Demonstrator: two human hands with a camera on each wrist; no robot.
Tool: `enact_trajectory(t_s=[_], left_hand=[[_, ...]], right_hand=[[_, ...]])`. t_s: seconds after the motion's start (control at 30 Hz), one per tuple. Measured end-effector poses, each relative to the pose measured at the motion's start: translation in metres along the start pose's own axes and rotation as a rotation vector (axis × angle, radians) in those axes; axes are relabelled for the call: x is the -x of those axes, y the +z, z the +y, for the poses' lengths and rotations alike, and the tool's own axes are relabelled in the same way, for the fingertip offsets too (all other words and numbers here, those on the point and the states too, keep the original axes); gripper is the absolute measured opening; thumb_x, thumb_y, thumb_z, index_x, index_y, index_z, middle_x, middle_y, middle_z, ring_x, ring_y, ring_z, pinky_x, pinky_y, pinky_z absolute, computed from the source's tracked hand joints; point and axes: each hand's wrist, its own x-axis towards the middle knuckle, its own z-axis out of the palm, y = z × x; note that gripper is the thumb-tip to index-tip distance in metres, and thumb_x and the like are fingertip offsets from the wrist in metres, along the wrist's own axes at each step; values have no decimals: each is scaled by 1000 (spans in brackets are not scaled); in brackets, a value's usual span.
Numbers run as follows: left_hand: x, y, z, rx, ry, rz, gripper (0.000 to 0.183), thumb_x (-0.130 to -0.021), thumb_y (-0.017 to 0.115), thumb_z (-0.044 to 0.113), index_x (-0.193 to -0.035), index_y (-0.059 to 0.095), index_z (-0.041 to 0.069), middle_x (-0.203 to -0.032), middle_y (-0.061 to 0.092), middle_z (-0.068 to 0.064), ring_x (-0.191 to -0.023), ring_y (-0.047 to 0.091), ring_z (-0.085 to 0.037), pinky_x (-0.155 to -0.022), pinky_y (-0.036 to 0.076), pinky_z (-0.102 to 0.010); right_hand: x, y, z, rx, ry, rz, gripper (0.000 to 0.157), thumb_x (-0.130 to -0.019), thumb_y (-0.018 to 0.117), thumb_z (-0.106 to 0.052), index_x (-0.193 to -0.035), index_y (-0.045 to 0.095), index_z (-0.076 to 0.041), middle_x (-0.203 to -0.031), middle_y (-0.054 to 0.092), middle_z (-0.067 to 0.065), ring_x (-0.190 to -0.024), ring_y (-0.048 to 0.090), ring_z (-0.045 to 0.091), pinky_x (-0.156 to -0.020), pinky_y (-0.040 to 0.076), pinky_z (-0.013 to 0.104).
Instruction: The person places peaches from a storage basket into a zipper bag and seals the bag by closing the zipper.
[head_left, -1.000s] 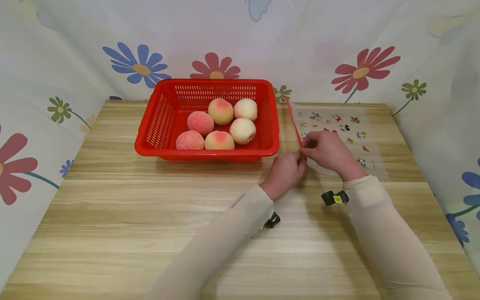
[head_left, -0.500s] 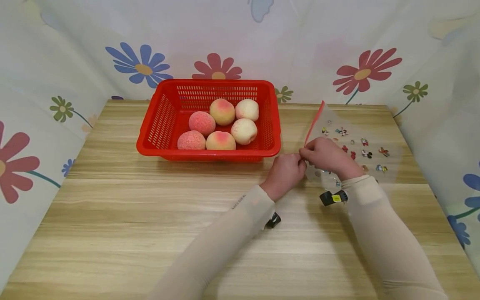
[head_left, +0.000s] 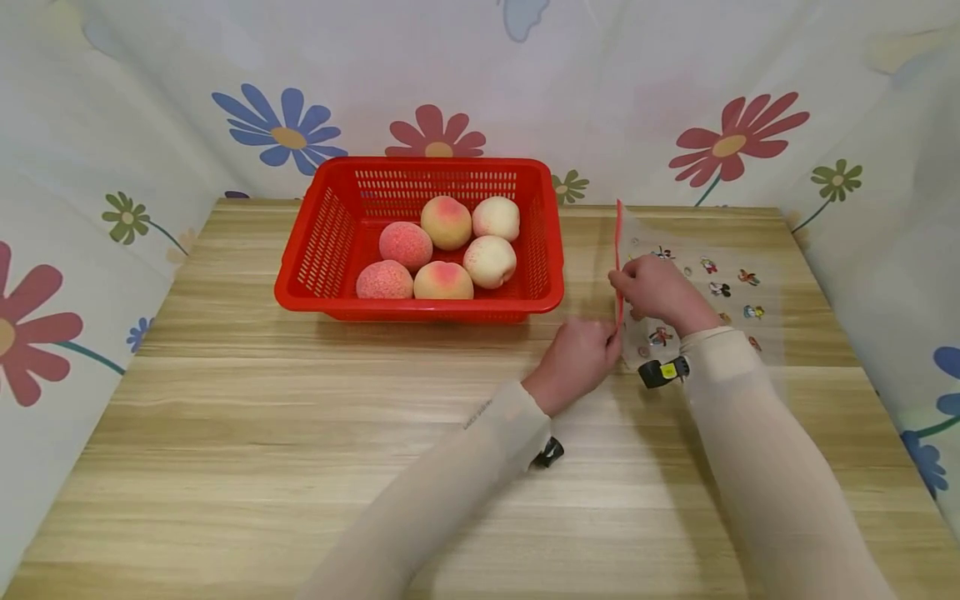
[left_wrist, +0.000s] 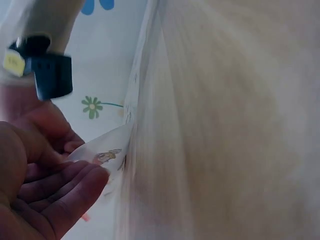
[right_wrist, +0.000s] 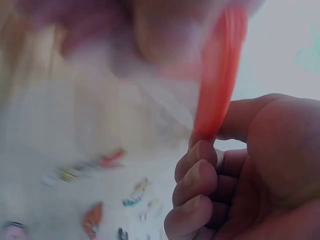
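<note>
Worktop [head_left: 262, 450]: wood-grained. Red basket [head_left: 420, 305] at its 11 o'clock. Clear bag [head_left: 731, 271] at 2 o'clock, red strip [head_left: 618, 233] along its 9 o'clock side. Right hand [head_left: 663, 292] pinches strip midway; left hand [head_left: 573, 364] grips its 6 o'clock end. 6 peaches [head_left: 446, 223] in basket.

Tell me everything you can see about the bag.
The bag is thin, see-through and plastic-looking, printed with small colourful cartoon figures. A red strip runs along its left edge, facing the basket. It lies spread on the right part of the table, the strip edge seemingly lifted. The left hand pinches the strip's near end; the right hand pinches it farther up. Whether it is sealed, I can't tell.
</note>
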Motion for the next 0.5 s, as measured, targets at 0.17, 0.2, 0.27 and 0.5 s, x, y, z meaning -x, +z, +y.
enact_trajectory(t_s=[0.17,0.2,0.27,0.5], left_hand=[[7,-2,3,121,-51,-138,20,-87,60,12,-68,58,16,-55,48,7,-51,41,-6,-46,29,-13],[8,-2,4,129,-63,-165,19,-86,60,13,-68,57,17,-55,47,8,-51,40,-5,-47,28,-13],[9,-4,6,152,-84,-217,19,-85,61,13,-67,56,16,-55,46,7,-51,39,-5,-47,28,-14],[12,-11,11,189,-102,-374,22,-87,60,15,-66,55,16,-57,47,7,-52,42,-7,-47,31,-16]], right_hand=[[-14,-7,3,56,0,20,44,-99,43,-30,-60,44,-10,-50,37,-2,-47,37,15,-48,32,29],[-16,-9,3,78,-1,24,44,-99,43,-30,-60,44,-11,-50,37,-3,-47,37,15,-48,33,29],[-22,-12,3,115,-10,33,43,-99,44,-30,-60,44,-10,-51,36,-3,-46,37,15,-49,33,29],[-41,-28,-3,194,-3,34,45,-100,41,-29,-60,46,-8,-52,40,0,-47,39,16,-51,34,30]])
